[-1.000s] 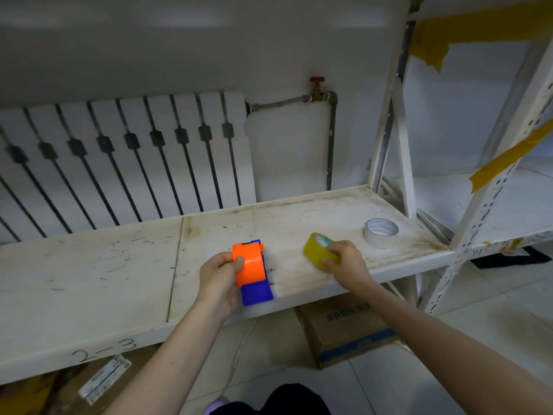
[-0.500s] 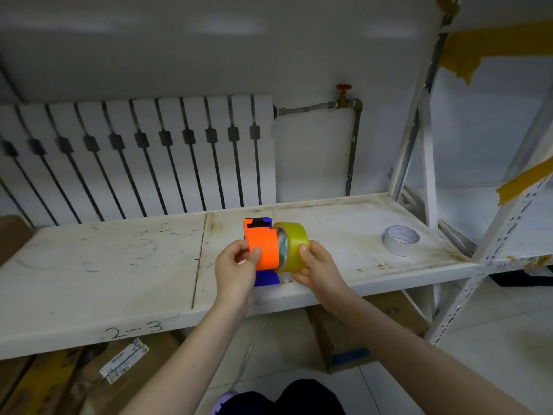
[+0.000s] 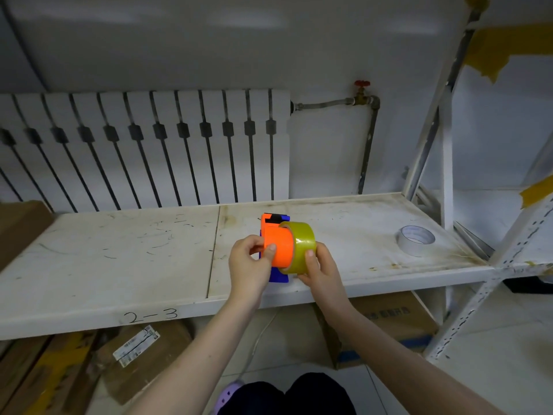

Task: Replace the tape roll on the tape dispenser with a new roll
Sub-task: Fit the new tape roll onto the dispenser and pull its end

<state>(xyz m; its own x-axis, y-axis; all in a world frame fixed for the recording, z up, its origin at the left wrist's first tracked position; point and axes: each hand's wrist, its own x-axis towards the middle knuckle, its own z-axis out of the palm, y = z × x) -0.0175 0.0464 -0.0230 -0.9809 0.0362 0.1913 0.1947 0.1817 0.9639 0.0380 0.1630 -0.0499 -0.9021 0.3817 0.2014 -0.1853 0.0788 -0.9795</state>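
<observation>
Lifted from the shelf (image 3: 119, 265), the yellow roll (image 3: 300, 244) now meets the orange dispenser (image 3: 276, 245), right hand (image 3: 320, 268) gripping it, left hand (image 3: 250, 266) clasping the dispenser; square alignment should seat it cleanly.

A stained white shelf board (image 3: 119, 265), marked "2-3" on its front edge, spans the middle from nine to three o'clock. Behind it, at eleven o'clock, a white radiator (image 3: 143, 145) stands against the grey wall (image 3: 239, 40), its pipe (image 3: 366, 145) and red valve (image 3: 362, 84) at one o'clock. Cardboard boxes (image 3: 395, 322) sit on the pale tiled floor (image 3: 493, 354) from four to eight o'clock.
</observation>
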